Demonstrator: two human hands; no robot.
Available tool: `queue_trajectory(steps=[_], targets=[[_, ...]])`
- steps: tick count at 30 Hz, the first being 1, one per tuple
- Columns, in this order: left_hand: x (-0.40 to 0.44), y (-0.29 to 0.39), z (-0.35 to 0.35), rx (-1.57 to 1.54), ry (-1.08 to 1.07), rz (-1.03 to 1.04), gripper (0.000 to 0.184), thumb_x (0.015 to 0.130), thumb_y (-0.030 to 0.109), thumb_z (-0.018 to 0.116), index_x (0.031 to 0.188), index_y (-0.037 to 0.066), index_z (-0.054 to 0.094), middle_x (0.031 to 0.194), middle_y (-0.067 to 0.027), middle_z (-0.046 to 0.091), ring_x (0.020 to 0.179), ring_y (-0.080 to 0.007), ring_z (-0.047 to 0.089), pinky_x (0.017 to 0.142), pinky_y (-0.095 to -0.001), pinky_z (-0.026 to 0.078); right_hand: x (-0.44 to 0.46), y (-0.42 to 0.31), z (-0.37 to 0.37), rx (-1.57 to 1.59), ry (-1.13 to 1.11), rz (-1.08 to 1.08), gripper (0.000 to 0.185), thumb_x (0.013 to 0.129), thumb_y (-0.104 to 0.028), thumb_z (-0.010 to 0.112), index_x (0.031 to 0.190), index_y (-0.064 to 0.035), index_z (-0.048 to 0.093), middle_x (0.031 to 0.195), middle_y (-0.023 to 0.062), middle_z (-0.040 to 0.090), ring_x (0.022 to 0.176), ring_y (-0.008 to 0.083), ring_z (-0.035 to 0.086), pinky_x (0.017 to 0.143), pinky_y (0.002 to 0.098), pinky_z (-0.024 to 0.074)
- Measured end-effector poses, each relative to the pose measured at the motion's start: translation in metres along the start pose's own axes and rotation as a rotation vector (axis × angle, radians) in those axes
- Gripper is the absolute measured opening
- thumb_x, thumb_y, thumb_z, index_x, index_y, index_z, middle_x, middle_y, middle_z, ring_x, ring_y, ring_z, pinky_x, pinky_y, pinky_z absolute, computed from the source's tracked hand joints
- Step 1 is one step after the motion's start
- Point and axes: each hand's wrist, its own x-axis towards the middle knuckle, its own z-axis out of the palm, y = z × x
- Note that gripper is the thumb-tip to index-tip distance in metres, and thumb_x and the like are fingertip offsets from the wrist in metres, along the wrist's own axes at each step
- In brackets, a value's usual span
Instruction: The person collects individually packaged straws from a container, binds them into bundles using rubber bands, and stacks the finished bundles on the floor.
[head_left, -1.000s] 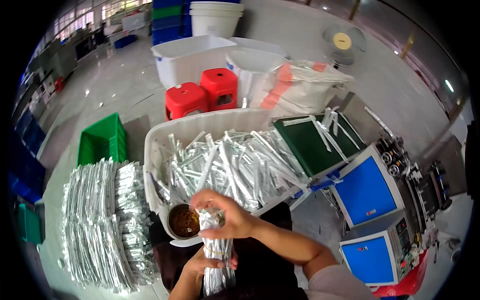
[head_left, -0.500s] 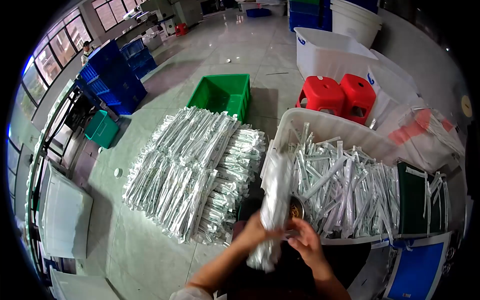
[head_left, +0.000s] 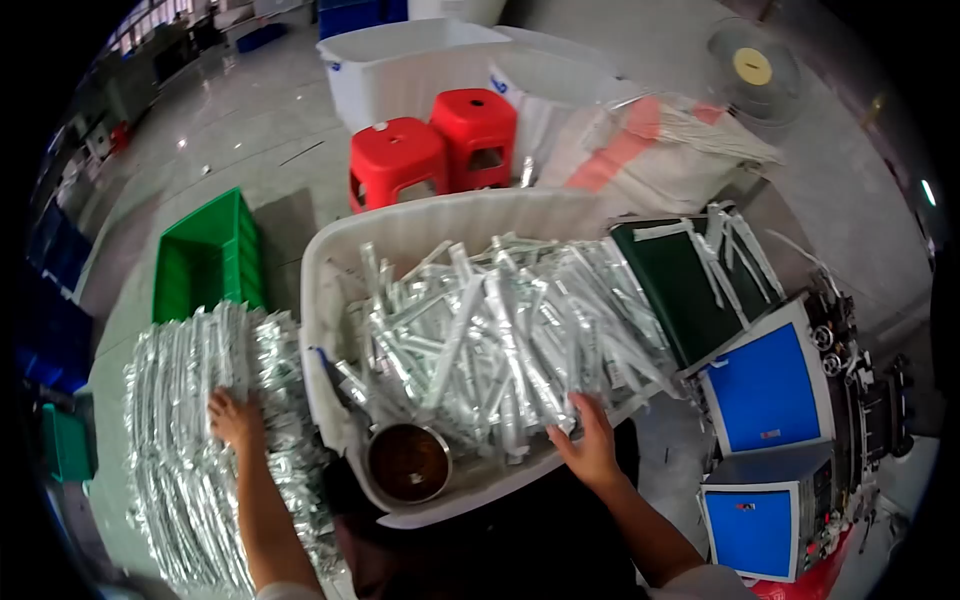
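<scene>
My left hand (head_left: 233, 417) lies with its fingers apart on top of a tall stack of silvery wrapped bundles (head_left: 180, 470), made of long thin packets. At the near rim of a large white plastic bin (head_left: 330, 260), my right hand (head_left: 587, 445) is open, thumb and fingers apart, beside the loose long packets (head_left: 500, 340) that fill the bin. Whether its fingertips touch a packet I cannot tell. A round metal bowl (head_left: 410, 462) with brownish contents sits in the bin's near left corner.
A green crate (head_left: 205, 250) stands behind the stack. Beyond the bin are two red stools (head_left: 400, 160), white tubs (head_left: 400, 70) and a woven sack (head_left: 660, 150). To the right are a dark green board with strips (head_left: 660, 280) and machines with blue panels (head_left: 765, 390).
The view has swung right. The packet bundle that was in my left hand is out of it, and that hand is on the stack. My right hand has moved to the loose packets.
</scene>
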Motion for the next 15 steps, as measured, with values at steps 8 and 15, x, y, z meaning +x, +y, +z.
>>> queue_trajectory(steps=[8,15], targets=[[-0.137,-0.039,-0.067,-0.356,0.326,0.429,0.074,0.068,0.020,0.064,0.129,0.001,0.025,0.125,-0.0213,0.033,0.116,-0.0378,0.031,0.095,-0.0496,0.024,0.140,0.108,-0.017,-0.688,-0.238,0.609,0.118,0.050,-0.055,0.074,0.130,0.0089,0.016,0.134,0.0269,0.023,0.126,0.0378,0.021,0.102,0.0427,0.0216],[-0.268,-0.027,-0.075,-0.636,0.063,0.468,0.053,0.070,0.005,0.053,0.119,-0.003,0.036,0.114,-0.0241,0.040,0.110,-0.0404,0.036,0.094,-0.0473,0.028,0.171,0.117,-0.006,-0.254,-0.590,0.707,0.119,0.046,-0.062,0.072,0.130,0.0064,0.022,0.129,0.0259,0.033,0.120,0.0333,0.035,0.097,0.0347,0.0325]])
